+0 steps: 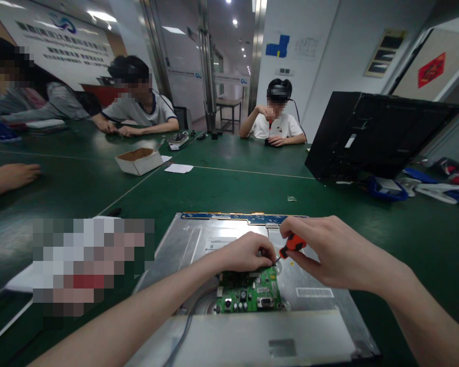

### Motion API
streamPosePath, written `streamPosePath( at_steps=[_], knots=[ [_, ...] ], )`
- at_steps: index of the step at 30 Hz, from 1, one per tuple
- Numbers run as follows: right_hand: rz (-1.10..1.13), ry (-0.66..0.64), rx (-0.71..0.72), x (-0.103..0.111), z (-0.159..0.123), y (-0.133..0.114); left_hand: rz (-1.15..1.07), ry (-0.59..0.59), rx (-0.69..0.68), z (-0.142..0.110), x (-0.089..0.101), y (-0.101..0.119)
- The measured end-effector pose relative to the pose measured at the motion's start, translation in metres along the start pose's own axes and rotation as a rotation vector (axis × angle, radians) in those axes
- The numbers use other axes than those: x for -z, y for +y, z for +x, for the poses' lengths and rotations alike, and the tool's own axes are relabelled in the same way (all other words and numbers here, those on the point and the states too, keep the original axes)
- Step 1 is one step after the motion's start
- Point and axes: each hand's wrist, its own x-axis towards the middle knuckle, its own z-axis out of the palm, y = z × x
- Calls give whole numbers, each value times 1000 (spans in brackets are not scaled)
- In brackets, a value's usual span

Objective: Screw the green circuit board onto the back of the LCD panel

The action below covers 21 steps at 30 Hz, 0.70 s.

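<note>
A screwdriver (294, 243) with an orange and black handle is gripped in my right hand (336, 252). Its tip slants down to the far right corner of a green circuit board (248, 290). My left hand (248, 252) rests over the board's far edge, fingers pinched together beside the screwdriver tip; what they hold, if anything, is too small to make out. The board lies on the silver metal back of a flat display panel (309, 326), and my left hand hides part of it. A grey cable (189, 321) runs from the board's left side toward me.
A large black monitor casing (371, 137) stands at the right, near a blue strap-like item (386, 187). An open cardboard box (139, 162) and a white paper (179, 168) lie farther off. Several people sit around the green table; another person's hand (13, 178) rests at left.
</note>
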Motion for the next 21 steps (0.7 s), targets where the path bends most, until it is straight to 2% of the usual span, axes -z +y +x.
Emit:
streamPosePath(
  at_steps=[3, 10, 16, 21],
  knots=[
    [-16, -19, 15, 1, 0, -1, 14, 1, -4, 0, 0, 1],
    [-105, -17, -64, -3, 4, 5, -17, 8, -8, -1, 1, 1],
    [-6, -9, -26, 0, 2, 1, 7, 10, -5, 0, -1, -2],
    [-61, -14, -25, -2, 3, 4, 23, 15, -29, -1, 0, 0]
  ],
)
